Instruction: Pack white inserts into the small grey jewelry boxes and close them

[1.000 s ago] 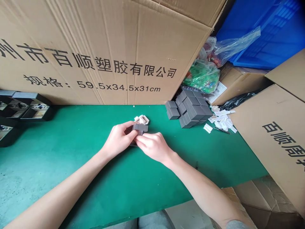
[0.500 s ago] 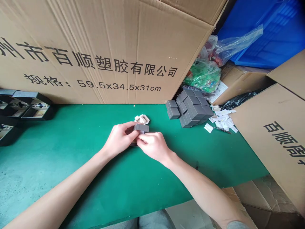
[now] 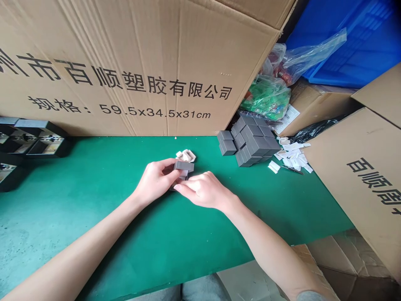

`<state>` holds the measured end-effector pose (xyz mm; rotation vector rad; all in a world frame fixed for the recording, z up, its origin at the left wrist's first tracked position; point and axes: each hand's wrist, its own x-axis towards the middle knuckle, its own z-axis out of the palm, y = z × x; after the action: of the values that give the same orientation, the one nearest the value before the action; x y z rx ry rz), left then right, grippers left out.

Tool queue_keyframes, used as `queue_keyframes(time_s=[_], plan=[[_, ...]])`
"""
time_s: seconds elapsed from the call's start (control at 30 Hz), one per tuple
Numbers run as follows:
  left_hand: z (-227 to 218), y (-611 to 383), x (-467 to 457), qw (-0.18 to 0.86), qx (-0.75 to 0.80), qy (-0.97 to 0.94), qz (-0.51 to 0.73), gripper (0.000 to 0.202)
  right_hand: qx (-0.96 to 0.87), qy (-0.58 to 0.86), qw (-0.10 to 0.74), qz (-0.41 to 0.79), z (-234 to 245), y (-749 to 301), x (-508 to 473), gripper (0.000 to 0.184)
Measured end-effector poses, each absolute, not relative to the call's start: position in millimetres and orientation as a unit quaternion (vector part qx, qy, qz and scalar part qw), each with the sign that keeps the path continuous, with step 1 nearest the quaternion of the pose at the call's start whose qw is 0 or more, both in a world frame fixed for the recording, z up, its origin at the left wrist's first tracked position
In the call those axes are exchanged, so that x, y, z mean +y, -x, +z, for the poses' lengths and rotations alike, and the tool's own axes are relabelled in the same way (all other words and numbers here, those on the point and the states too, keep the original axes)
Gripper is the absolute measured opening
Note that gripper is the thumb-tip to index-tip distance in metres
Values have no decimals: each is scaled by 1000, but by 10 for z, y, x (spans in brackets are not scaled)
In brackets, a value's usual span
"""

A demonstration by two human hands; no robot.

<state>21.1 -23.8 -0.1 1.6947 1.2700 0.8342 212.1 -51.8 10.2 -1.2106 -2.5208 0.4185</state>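
My left hand (image 3: 156, 180) is closed around a small grey box (image 3: 184, 166) held just above the green table top (image 3: 94, 200). My right hand (image 3: 203, 190) presses its fingertips together against the box's lower side, where a pale piece shows; most of that piece is hidden by my fingers. A few small beige pieces (image 3: 186, 155) lie on the table just beyond the box.
A pile of grey boxes (image 3: 250, 142) sits at the right, with white slips (image 3: 291, 154) scattered beside it. A large cardboard carton (image 3: 131, 62) walls off the back. Black trays (image 3: 28, 142) stand at the left. Another carton (image 3: 363, 167), plastic bags (image 3: 269, 98) and a blue crate (image 3: 354, 42) are on the right.
My right hand has turned flatter and slid slightly right under the box. The left hand and the grey box have barely moved.
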Motion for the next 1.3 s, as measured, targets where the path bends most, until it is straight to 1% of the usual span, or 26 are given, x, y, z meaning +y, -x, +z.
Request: queue_keyframes(time_s=[0.13,0.3,0.4,0.57,0.73,0.9,0.97,1.13,1.3], plan=[[-15,-202,-230,440,503,-659,345,31,-887,426,145,105,64,-2132,-502,43],[12,-190,-217,447,496,-653,358,29,-895,407,177,49,-30,-2096,-492,41],[19,-191,-210,452,488,-655,359,27,-897,395,191,57,-60,-2075,-496,41],[8,-196,-213,461,489,-647,360,23,-884,421,182,96,-60,-2068,-502,41],[35,-212,-225,450,528,-609,385,22,-872,423,227,96,-102,-2060,-492,37],[29,-215,-239,396,537,-642,378,23,-872,439,213,37,-130,-2029,-495,49],[19,-217,-247,383,543,-650,369,24,-871,441,214,26,-129,-2023,-503,50],[11,-231,-259,379,553,-648,362,27,-862,458,216,34,-124,-2021,-516,50],[8,-234,-250,375,553,-651,360,26,-849,481,208,68,-101,-1998,-526,50]])
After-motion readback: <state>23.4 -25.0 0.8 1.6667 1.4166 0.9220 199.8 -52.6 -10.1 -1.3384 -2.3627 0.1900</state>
